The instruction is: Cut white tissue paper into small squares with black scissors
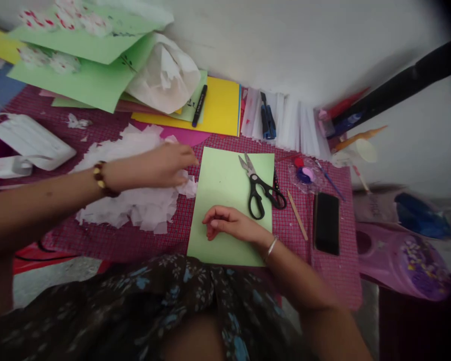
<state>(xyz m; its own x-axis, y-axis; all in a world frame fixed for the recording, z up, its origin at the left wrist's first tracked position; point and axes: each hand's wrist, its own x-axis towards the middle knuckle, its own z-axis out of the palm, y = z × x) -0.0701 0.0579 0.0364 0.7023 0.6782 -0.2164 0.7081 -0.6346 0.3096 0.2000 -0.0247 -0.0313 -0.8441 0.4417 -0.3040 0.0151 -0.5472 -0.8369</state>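
Note:
My left hand (156,165) is above the right part of a pile of thin white paper pieces (135,205). Its fingers point right and are apart, with nothing visible between them. A crumpled white piece (188,187) is just below the fingertips. A light green sheet (225,175) is spread in front of me. Over its lower middle is my right hand (227,223), fingers curled in close to the thumb, nothing visible in them. Black-handled scissors (253,178) rest on the sheet's upper right, blades slightly parted.
Green cards with white and red paper flowers (75,75) are stacked at the back left, beside a black marker (199,106). White strips (289,120) hold a blue cutter (267,118). A wooden stick (297,215) and phone (326,223) are right; a white adapter (32,140) is left.

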